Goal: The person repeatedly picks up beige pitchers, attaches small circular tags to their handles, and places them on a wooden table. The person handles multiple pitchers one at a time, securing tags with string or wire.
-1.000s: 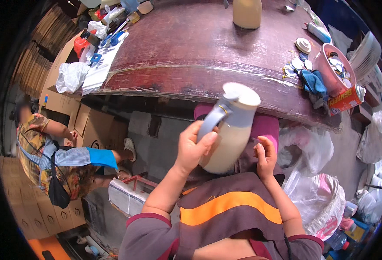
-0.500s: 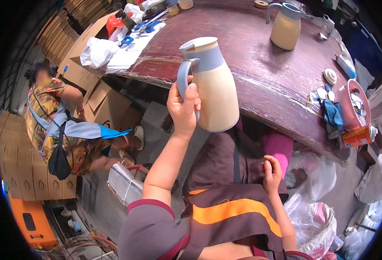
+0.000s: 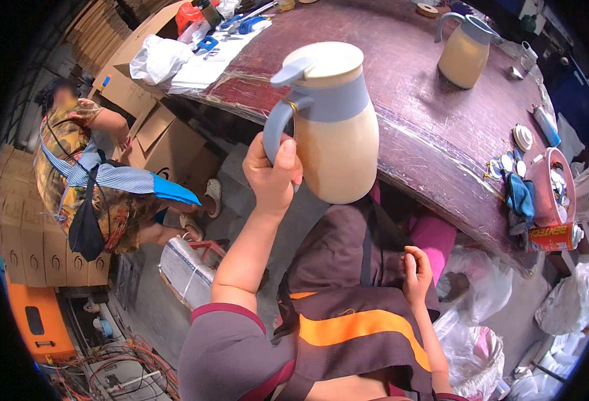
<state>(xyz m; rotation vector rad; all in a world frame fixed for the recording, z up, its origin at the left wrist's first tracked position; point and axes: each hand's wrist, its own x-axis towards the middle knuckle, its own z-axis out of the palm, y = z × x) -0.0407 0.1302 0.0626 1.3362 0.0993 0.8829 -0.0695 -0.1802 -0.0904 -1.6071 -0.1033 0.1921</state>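
Observation:
My left hand (image 3: pixel 272 172) is wrapped round the grey-blue handle of a cream vacuum jug (image 3: pixel 340 150), lifted in front of the table edge above my lap. The jug has a grey-blue collar, a white lid (image 3: pixel 331 60) with a grey-blue thumb lever, and a thin gold tie (image 3: pixel 292 105) round the top of the handle. It stands nearly upright in the air. My right hand (image 3: pixel 417 275) rests by my right thigh, its fingers loosely curled with nothing visible in them. A second cream jug (image 3: pixel 465 57), lidless at the top, stands farther back on the table.
On the dark red table (image 3: pixel 401 80) are a pink basket (image 3: pixel 553 190), a spray can (image 3: pixel 555 237), a blue cloth (image 3: pixel 519 195), a white lid (image 3: pixel 523 137) and a tape roll (image 3: pixel 427 10). A co-worker (image 3: pixel 101 167) sits left among cardboard boxes (image 3: pixel 34 247). Plastic bags (image 3: pixel 475 354) lie right.
My left hand has raised and turned the jug, so its white lid and lever show more fully. The right hand stays by the thigh. The co-worker's arm has come up.

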